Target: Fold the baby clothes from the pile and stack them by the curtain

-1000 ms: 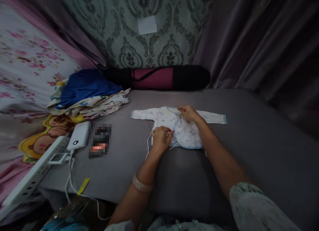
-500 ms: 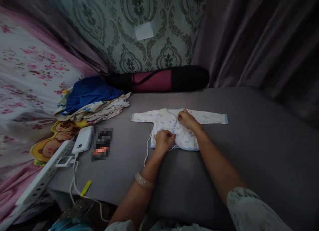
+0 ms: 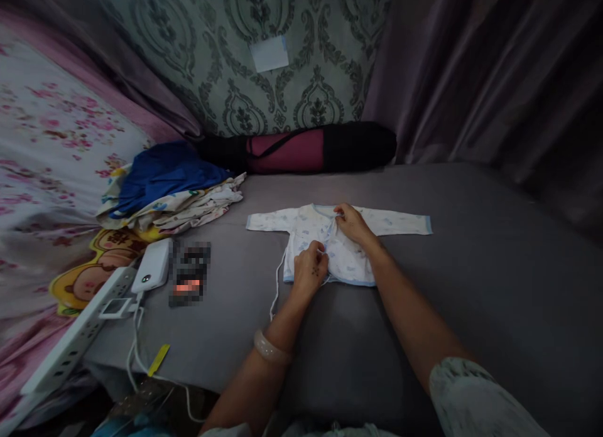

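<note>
A small white baby shirt [image 3: 301, 225] with pale blue prints and blue edging lies flat, its sleeves spread to both sides. My left hand [image 3: 311, 267] is closed in a pinch on the front of the shirt, near the overlapping edge. Higher up, below the neckline, my right hand [image 3: 351, 223] pinches the shirt's front edge. Whether thin ties sit between the fingers cannot be made out. From the shirt's left side a white cord [image 3: 277, 285] trails toward me, passing behind my left forearm.
A grey-covered surface [image 3: 471, 267] bears the shirt. Folded clothes with a blue one [image 3: 169, 176] on top lie at the back left, beside a long black-and-maroon bag [image 3: 292, 151]. At the left are a white power bank [image 3: 153, 266], a power strip [image 3: 78, 330] and cables.
My left hand has moved slightly up along the shirt's front edge. My right hand has shifted a little toward the neckline, still pinching. The view has moved slightly.
</note>
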`<action>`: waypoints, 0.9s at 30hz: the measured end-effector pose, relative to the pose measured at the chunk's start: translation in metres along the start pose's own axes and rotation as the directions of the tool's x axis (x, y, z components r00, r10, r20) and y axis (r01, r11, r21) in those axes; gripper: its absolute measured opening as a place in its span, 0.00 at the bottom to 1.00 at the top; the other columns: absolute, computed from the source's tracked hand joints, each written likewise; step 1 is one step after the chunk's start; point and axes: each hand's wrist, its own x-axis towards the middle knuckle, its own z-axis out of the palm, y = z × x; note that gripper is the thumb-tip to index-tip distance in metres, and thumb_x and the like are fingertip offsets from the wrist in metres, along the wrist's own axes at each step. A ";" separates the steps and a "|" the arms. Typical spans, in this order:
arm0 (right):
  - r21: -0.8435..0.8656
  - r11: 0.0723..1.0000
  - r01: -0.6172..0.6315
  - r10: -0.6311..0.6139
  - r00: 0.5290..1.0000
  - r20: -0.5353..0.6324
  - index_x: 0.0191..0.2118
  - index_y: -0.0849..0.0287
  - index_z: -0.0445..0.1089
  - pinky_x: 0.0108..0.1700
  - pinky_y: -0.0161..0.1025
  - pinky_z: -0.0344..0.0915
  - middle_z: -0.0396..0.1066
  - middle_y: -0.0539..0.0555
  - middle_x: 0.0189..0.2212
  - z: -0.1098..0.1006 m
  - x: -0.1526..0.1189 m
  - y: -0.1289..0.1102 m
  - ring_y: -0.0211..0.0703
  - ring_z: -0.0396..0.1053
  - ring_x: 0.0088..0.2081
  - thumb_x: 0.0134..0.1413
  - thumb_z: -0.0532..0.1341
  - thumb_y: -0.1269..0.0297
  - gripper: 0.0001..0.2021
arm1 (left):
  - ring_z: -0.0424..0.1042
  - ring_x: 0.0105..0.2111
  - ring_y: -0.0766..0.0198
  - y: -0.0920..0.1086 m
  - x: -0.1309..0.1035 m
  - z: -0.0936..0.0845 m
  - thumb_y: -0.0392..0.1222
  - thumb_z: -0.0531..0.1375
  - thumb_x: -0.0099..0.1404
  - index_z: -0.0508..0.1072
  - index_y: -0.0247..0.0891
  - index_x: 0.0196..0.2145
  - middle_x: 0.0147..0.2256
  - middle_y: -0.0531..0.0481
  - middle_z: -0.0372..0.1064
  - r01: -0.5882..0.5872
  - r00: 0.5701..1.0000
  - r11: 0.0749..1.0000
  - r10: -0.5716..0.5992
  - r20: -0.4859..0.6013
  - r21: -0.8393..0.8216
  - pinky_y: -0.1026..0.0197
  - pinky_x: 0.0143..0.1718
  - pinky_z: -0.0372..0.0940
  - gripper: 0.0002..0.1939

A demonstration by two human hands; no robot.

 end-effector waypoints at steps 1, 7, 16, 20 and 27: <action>-0.018 1.000 -0.006 0.006 1.000 -0.019 0.47 0.58 0.65 0.50 0.37 0.61 0.69 0.55 0.47 0.003 -0.001 -0.001 0.42 0.67 0.48 0.56 0.53 0.73 0.14 | 0.72 0.36 0.62 0.001 -0.001 0.000 0.38 0.53 0.65 0.70 0.42 0.45 0.32 0.53 0.73 -0.022 1.000 0.999 0.022 0.012 0.040 0.62 0.39 0.61 0.11; -0.171 0.977 -0.131 0.099 0.978 -0.184 0.49 0.59 0.64 0.42 0.39 0.62 0.61 0.59 0.50 0.015 -0.011 -0.013 0.45 0.68 0.42 0.57 0.56 0.67 0.13 | 0.69 0.44 0.56 0.005 -0.005 -0.002 0.36 0.53 0.65 0.74 0.42 0.48 0.39 0.44 0.72 -0.092 0.994 0.962 0.076 0.072 0.257 0.57 0.46 0.60 0.16; -0.349 0.930 0.118 -0.091 0.991 0.094 0.54 0.63 0.67 0.59 0.45 0.53 0.65 0.62 0.55 -0.001 -0.040 -0.015 0.51 0.58 0.57 0.66 0.48 0.65 0.18 | 0.68 0.42 0.57 0.001 -0.004 -0.011 0.40 0.54 0.66 0.75 0.41 0.47 0.38 0.45 0.71 -0.099 0.992 0.958 0.074 0.101 0.270 0.58 0.46 0.60 0.14; -0.418 0.889 0.187 -0.094 0.968 0.233 0.65 0.63 0.54 0.65 0.52 0.42 0.48 0.63 0.67 -0.013 -0.083 -0.014 0.54 0.44 0.67 0.67 0.46 0.54 0.27 | 0.69 0.40 0.57 -0.003 -0.006 -0.010 0.49 0.56 0.67 0.76 0.41 0.45 0.35 0.46 0.71 -0.107 0.994 0.970 0.096 0.060 0.218 0.59 0.44 0.60 0.15; -0.305 0.891 0.335 -0.195 0.891 0.409 0.68 0.61 0.50 0.68 0.54 0.38 0.43 0.62 0.69 -0.038 -0.171 -0.037 0.52 0.38 0.69 0.67 0.43 0.50 0.30 | 0.68 0.41 0.56 -0.010 -0.013 -0.012 0.46 0.58 0.66 0.74 0.42 0.50 0.38 0.45 0.70 -0.150 0.988 0.957 0.135 0.077 0.247 0.56 0.45 0.60 0.16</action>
